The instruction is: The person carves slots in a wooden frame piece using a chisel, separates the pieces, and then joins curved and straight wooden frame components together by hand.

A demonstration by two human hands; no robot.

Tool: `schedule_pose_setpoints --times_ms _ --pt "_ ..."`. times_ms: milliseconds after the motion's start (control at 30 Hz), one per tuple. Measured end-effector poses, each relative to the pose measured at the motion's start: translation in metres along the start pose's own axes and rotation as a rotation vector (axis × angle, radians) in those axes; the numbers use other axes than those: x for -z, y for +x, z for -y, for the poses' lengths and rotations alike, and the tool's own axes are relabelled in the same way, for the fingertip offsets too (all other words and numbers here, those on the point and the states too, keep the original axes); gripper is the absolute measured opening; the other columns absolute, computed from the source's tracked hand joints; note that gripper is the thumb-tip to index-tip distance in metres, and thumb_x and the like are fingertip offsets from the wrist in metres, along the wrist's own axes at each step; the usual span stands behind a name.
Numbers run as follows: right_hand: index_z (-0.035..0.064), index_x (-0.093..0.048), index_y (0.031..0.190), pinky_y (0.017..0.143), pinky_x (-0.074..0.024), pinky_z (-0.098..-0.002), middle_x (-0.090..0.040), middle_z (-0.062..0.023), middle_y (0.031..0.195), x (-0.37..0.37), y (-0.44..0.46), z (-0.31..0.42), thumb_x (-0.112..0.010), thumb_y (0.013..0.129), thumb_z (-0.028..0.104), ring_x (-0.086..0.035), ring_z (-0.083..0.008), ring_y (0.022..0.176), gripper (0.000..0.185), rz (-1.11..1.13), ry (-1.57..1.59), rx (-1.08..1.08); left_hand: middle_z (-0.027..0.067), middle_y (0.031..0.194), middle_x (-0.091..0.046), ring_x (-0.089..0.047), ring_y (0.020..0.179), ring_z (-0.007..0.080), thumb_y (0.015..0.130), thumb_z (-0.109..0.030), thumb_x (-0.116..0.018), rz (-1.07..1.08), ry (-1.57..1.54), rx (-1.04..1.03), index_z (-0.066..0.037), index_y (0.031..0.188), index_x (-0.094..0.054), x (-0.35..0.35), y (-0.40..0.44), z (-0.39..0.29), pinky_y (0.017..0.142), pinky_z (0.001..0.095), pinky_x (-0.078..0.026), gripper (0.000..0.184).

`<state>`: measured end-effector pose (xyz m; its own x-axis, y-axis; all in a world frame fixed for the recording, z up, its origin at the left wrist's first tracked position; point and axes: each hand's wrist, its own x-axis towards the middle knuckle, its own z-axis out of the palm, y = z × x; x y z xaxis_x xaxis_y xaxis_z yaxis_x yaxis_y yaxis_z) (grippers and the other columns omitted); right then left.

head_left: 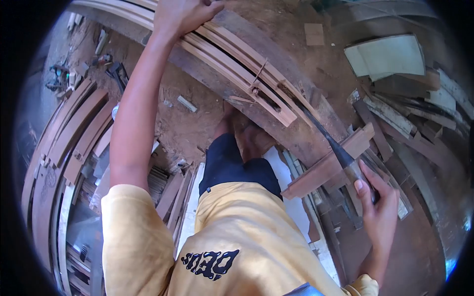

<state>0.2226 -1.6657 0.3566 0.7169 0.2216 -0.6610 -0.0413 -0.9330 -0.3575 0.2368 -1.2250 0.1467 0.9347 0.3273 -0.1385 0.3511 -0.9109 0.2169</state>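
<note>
At the top edge of the view, my left hand (183,16) is closed over a bundle of long, pale wooden strips (217,53), its thumb sticking out to the right; part of the hand is cut off by the frame. My right hand (379,200) is wrapped round the handle of a long, dark chisel (330,139). The chisel's narrow blade points up and left and lies against the strips near their end. A slot is cut in the strips there, with a thin splinter of wood (259,70) standing across them. The strips rest on a broad wooden beam (316,98).
A reddish wooden board (330,163) lies across the beam's near end. Planks (53,163) are stacked at the left, and tools (116,75) lie on the dirt floor. Scrap wood (429,118) and a pale panel (387,56) are at the right. My feet are under the beam.
</note>
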Motion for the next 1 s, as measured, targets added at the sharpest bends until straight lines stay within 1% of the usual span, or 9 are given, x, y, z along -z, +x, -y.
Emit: schedule_pose_setpoints --times_ms 67,133,267,367,467,533,633,767,1000 --pt "0.0056 -0.071 0.131 0.059 -0.0466 -0.0336 -0.075 -0.0161 0.083 -0.001 -0.007 0.032 -0.074 0.093 0.017 -0.06 -0.024 0.059 0.04 -0.071 -0.255 0.147 0.0168 0.068 -0.071 -0.072 0.069 0.0343 0.08 -0.047 -0.063 0.007 0.035 0.012 -0.011 0.069 -0.079 -0.001 0.001 0.003 0.07 0.0449 -0.057 0.041" --pt "0.0069 -0.072 0.127 0.063 -0.0498 -0.0372 -0.072 -0.0244 0.094 -0.003 -0.007 0.055 -0.074 0.091 0.016 -0.063 -0.0323 0.062 0.037 -0.02 -0.467 0.016 0.0167 0.066 -0.07 -0.072 0.068 0.034 0.079 -0.046 -0.064 -0.034 0.002 -0.04 -0.011 0.068 -0.079 -0.004 -0.001 0.005 0.069 0.0449 -0.057 0.04" --pt "0.0071 -0.074 0.126 0.066 -0.0508 -0.0363 -0.072 -0.0248 0.095 -0.008 -0.001 0.044 -0.075 0.091 0.017 -0.064 -0.032 0.063 0.036 -0.056 -0.363 -0.019 0.0177 0.064 -0.069 -0.071 0.065 0.0344 0.078 -0.044 -0.064 -0.04 0.019 0.007 -0.01 0.066 -0.078 -0.004 -0.002 0.007 0.067 0.0451 -0.057 0.038" --pt "0.0049 -0.074 0.125 0.068 -0.0512 -0.0349 -0.074 -0.0227 0.093 -0.005 0.004 0.017 -0.076 0.09 0.017 -0.064 -0.0254 0.063 0.037 -0.078 -0.244 0.049 0.0184 0.063 -0.068 -0.07 0.063 0.0349 0.078 -0.043 -0.065 -0.062 0.022 0.008 -0.01 0.065 -0.077 -0.005 0.0 0.005 0.066 0.0454 -0.056 0.037" --pt "0.0026 -0.073 0.125 0.067 -0.05 -0.0305 -0.077 -0.0134 0.088 -0.01 0.014 -0.036 -0.076 0.091 0.019 -0.061 -0.0147 0.064 0.038 -0.032 0.009 -0.032 0.0179 0.064 -0.068 -0.07 0.064 0.035 0.078 -0.042 -0.065 -0.058 0.021 0.013 -0.01 0.065 -0.077 -0.002 -0.001 0.003 0.066 0.0454 -0.056 0.037" --pt "0.002 -0.072 0.128 0.063 -0.048 -0.0255 -0.072 -0.0033 0.085 -0.021 0.02 -0.069 -0.074 0.095 0.021 -0.056 -0.0072 0.065 0.038 0.031 0.224 -0.101 0.0172 0.064 -0.069 -0.071 0.064 0.0348 0.078 -0.042 -0.065 -0.066 0.018 0.013 -0.01 0.065 -0.077 -0.002 -0.001 0.003 0.066 0.0453 -0.056 0.037" --pt "0.0039 -0.072 0.13 0.057 -0.0446 -0.0228 -0.065 0.0008 0.083 -0.046 0.043 -0.123 -0.07 0.099 0.024 -0.053 -0.0053 0.061 0.037 0.113 0.336 -0.132 0.0149 0.067 -0.071 -0.071 0.067 0.0336 0.079 -0.042 -0.064 -0.057 0.007 -0.023 -0.011 0.066 -0.078 -0.009 0.001 0.002 0.068 0.0445 -0.057 0.036" --pt "0.004 -0.071 0.132 0.051 -0.0421 -0.023 -0.065 0.0004 0.081 -0.071 0.07 -0.143 -0.069 0.1 0.026 -0.051 -0.0045 0.057 0.039 0.178 0.478 -0.056 0.0122 0.069 -0.072 -0.072 0.07 0.0311 0.08 -0.044 -0.063 -0.055 0.043 -0.015 -0.012 0.066 -0.079 -0.005 -0.001 0.008 0.069 0.0434 -0.057 0.038" --pt "0.0034 -0.072 0.129 0.045 -0.0377 -0.0214 -0.069 -0.0026 0.079 -0.013 0.03 -0.088 -0.068 0.098 0.023 -0.054 -0.0041 0.056 0.036 0.127 0.348 -0.14 0.0106 0.068 -0.073 -0.072 0.069 0.0298 0.081 -0.048 -0.061 0.002 0.072 -0.025 -0.013 0.066 -0.079 -0.007 0.002 0.007 0.068 0.0425 -0.057 0.042"
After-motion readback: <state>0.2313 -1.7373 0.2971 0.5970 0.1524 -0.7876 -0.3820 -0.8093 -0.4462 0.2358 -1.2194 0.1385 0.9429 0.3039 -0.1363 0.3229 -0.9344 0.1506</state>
